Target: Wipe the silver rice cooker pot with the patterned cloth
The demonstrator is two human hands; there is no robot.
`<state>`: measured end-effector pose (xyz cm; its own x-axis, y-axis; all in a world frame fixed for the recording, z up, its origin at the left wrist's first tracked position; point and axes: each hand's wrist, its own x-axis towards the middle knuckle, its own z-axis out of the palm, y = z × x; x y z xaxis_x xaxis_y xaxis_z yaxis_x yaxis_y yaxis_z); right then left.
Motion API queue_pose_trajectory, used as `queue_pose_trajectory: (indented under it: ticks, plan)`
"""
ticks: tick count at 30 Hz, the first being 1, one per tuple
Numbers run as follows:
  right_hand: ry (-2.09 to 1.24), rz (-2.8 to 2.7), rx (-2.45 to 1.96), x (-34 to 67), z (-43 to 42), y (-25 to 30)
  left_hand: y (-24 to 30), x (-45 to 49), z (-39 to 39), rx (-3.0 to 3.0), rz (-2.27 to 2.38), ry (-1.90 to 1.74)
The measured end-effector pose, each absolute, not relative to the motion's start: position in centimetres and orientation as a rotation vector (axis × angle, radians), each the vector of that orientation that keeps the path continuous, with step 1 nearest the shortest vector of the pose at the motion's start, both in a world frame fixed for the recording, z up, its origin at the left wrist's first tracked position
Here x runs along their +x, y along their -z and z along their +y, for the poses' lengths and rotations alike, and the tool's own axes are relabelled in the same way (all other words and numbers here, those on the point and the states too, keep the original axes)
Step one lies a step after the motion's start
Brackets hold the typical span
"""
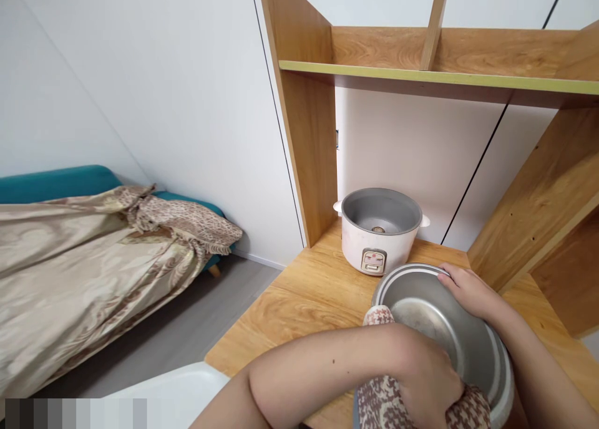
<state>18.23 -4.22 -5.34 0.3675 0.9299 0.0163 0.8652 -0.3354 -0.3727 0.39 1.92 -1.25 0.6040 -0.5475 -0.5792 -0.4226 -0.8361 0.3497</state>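
Observation:
A metal inner pot lies tilted on the wooden table close in front of me. My right hand grips its far rim with curled fingers. My left hand is closed on a brown-and-white houndstooth cloth, pressing it against the pot's near rim and inside. Just behind stands a white rice cooker with no lid and an empty grey cavity.
Wooden shelf uprights and a shelf board frame the table. A slanted wooden panel stands at the right. To the left, a teal bed with a beige cover sits on the grey floor. A white object lies at the bottom.

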Motion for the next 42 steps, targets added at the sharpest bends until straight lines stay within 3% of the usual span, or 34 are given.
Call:
queue_pose_trajectory:
  ticks: [10, 23, 42]
  plan:
    - [-0.282, -1.582, -2.308, 18.3, -4.2, 5.5, 1.1, 0.7, 1.6, 2.582, -0.647, 1.230]
    - [-0.285, -1.574, -2.312, 18.3, -4.4, 5.4, 0.8, 0.5, 1.5, 2.681, -0.712, 1.034]
    - [-0.292, -1.575, -2.311, 18.3, -4.1, 5.4, 0.6, 0.1, 1.7, 2.615, -0.662, 1.114]
